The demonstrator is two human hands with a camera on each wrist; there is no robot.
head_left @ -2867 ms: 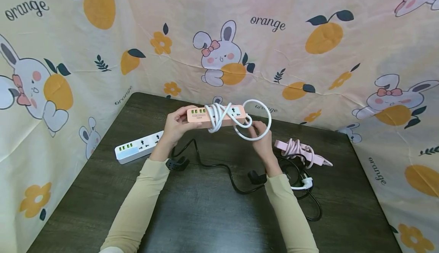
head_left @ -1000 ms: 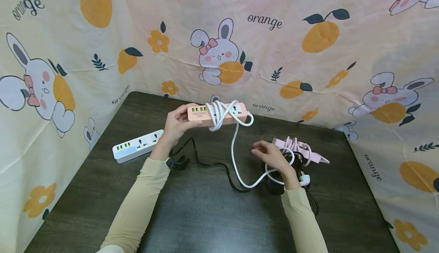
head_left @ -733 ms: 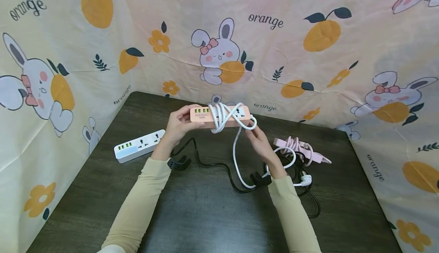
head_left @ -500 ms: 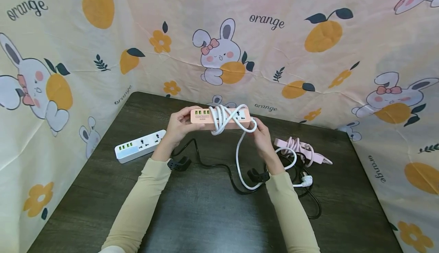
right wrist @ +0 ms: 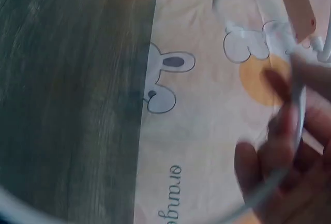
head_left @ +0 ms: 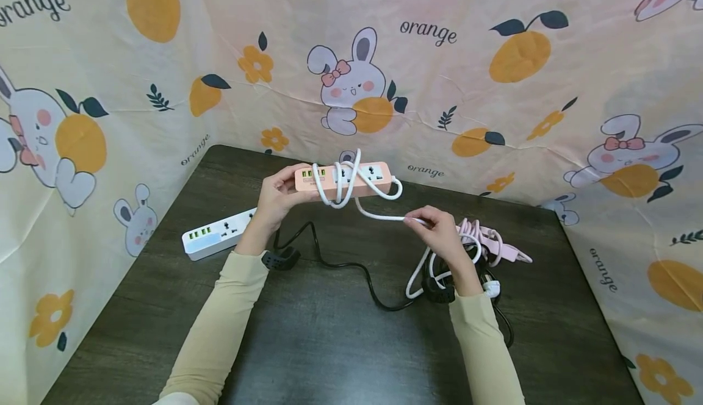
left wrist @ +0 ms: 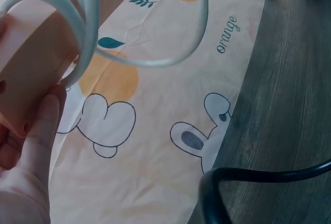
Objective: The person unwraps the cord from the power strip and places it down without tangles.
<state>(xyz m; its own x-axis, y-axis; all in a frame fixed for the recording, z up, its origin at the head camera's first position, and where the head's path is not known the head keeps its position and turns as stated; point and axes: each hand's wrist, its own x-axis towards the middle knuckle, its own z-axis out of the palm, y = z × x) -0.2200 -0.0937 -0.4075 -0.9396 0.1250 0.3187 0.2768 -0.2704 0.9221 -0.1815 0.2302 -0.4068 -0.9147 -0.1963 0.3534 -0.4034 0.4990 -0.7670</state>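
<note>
In the head view my left hand (head_left: 276, 200) grips the left end of an orange-pink power strip (head_left: 379, 175), held up above the table. Loops of its white cord (head_left: 358, 167) go around the strip's middle. Off to the right, my right hand (head_left: 442, 234) pinches the cord between thumb and fingers, and a stretch of it runs from there back to the strip. The left wrist view shows my left thumb (left wrist: 44, 125) against the strip's underside (left wrist: 31, 53). Blurred in the right wrist view, my right fingers (right wrist: 279, 151) are round the white cord.
A white power strip (head_left: 211, 241) lies at the left of the dark table (head_left: 329, 344). On the right lie a pink power strip (head_left: 508, 252) with its cord wound round it, a white plug (head_left: 492, 288) and a tangled black cord (head_left: 357, 265). Patterned cloth (head_left: 428, 75) hangs behind.
My right hand has moved from the strip's right end out to the right, drawing the cord with it. The loops round the strip look looser and more spread. The strip has shifted slightly left.
</note>
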